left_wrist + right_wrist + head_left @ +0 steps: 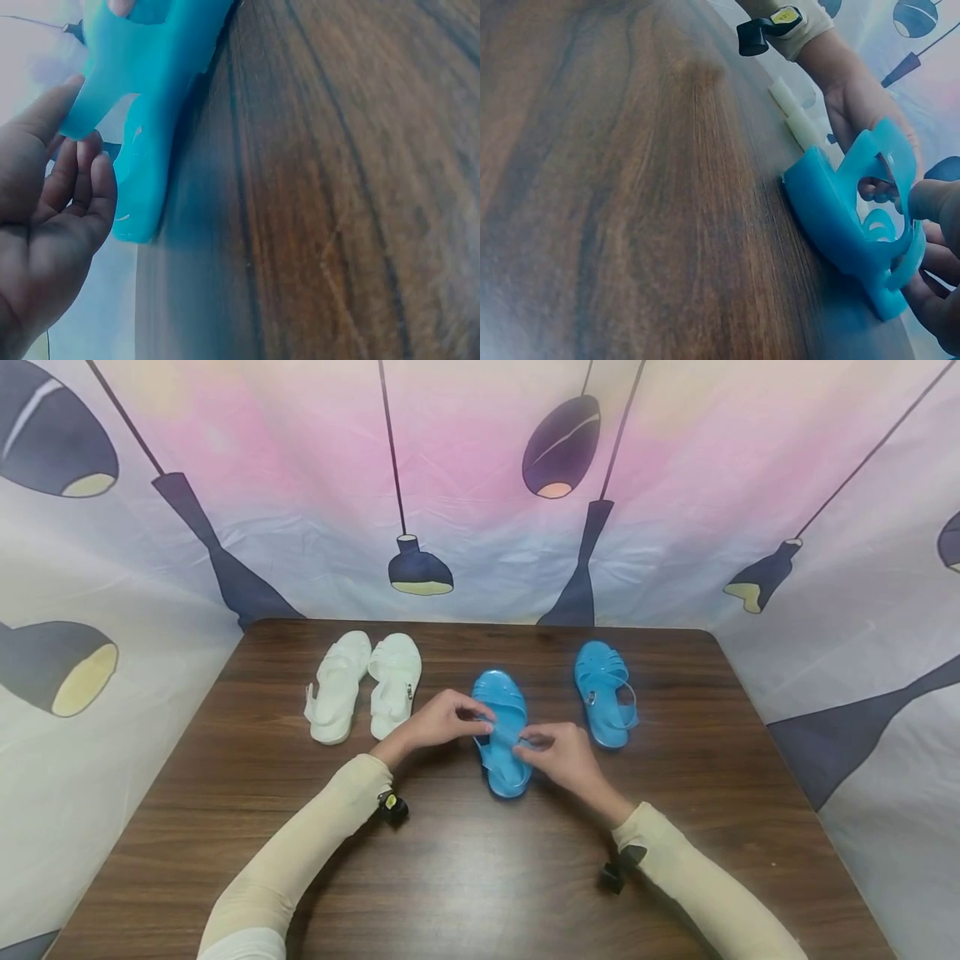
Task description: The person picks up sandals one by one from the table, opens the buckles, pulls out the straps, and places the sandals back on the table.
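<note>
A blue sandal [504,743] lies on the table between my hands, toe pointing to the back. My left hand [446,720] is at its left side; in the left wrist view the thumb and fingers pinch a loose strap [101,94]. From the right, my right hand [567,758] holds the strap on the other side, as the right wrist view shows with the thumb and fingers around the strap [907,259]. The sole [817,206] appears to rest on the wood.
Another blue sandal [604,693] with a buckle lies farther right. Two white sandals [339,687] stand side by side at the back left. The brown wooden table [465,877] meets a printed curtain [480,468] behind.
</note>
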Tool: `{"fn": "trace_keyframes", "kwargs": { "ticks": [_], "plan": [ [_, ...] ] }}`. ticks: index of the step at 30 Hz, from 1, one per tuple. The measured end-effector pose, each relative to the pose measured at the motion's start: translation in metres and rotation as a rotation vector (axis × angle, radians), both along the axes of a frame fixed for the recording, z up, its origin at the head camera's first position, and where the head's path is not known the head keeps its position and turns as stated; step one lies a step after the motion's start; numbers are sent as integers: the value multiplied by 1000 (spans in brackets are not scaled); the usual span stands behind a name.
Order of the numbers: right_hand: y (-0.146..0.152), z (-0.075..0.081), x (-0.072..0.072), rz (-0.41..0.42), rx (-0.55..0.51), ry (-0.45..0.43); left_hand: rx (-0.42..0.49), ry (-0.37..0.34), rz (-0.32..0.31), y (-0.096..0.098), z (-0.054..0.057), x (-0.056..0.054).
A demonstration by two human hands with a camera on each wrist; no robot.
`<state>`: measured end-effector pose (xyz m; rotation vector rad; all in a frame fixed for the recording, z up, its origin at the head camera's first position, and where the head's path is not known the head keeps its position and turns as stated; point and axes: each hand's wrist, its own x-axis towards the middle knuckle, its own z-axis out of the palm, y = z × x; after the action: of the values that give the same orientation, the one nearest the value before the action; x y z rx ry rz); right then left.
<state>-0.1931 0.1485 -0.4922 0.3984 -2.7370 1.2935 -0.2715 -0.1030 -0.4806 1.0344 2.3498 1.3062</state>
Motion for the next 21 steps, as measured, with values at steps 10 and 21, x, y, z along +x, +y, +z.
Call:
{"fn": "trace_keyframes", "kwargs": {
  "ticks": [10,21],
  "plan": [
    [-4,2,-1,-3,-9,4,-4,-47,-21,16,3,2],
    [-3,1,-1,-22,-22,-4,-15,-48,-78,28,1,0]
  ]
}}
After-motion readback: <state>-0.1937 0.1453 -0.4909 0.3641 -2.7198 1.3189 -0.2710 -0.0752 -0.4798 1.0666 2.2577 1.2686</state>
